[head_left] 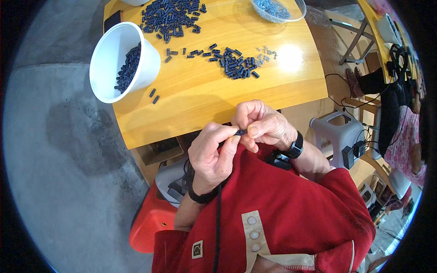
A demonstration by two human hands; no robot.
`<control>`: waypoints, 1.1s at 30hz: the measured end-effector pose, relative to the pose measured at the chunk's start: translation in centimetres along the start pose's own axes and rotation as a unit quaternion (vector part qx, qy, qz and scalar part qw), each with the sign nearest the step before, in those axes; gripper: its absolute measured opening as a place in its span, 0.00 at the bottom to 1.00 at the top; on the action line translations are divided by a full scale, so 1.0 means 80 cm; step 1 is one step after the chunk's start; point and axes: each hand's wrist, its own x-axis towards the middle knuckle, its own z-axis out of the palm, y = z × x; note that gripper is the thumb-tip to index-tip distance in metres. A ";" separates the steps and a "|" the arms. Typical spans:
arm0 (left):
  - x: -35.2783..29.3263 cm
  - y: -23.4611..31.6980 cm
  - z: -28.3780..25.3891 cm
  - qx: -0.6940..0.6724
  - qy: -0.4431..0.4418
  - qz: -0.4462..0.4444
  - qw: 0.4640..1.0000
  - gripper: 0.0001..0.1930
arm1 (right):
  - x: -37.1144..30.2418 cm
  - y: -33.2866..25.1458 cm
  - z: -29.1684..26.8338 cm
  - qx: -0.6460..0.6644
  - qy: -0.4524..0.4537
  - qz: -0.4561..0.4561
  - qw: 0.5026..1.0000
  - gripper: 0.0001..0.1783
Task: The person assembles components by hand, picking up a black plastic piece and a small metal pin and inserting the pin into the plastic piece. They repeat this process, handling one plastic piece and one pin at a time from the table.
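Just off the table's near edge, both hands meet over my lap. My left hand (213,152) pinches a small black plastic piece (240,132) between thumb and fingertips. From the other side my right hand (264,125) has thumb and forefinger closed on the end of that piece; whether a smaller part sits in those fingers is hidden. Beyond the hands lies a small heap of similar black pieces (237,66), with tiny clear bits (265,56) beside it. Two loose black pieces (154,96) rest near the white tub.
A white tub (151,63) with black pieces stands at the table's left edge. A larger black heap (168,18) lies at the back, a clear bowl (298,17) of small bluish parts at far right. A grey stool (334,132) and another person (403,132) are to the right.
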 end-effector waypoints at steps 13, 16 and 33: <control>0.006 -0.007 -0.009 0.166 -0.003 0.095 0.981 0.12 | 0.006 0.000 -0.012 -0.059 0.023 0.082 0.995 0.22; 0.005 -0.009 -0.014 0.189 -0.046 0.107 0.975 0.13 | 0.001 0.003 -0.005 -0.054 0.070 0.102 0.991 0.25; -0.002 -0.015 -0.013 0.289 -0.081 0.176 0.938 0.12 | 0.002 0.000 0.005 -0.215 0.111 0.127 0.962 0.13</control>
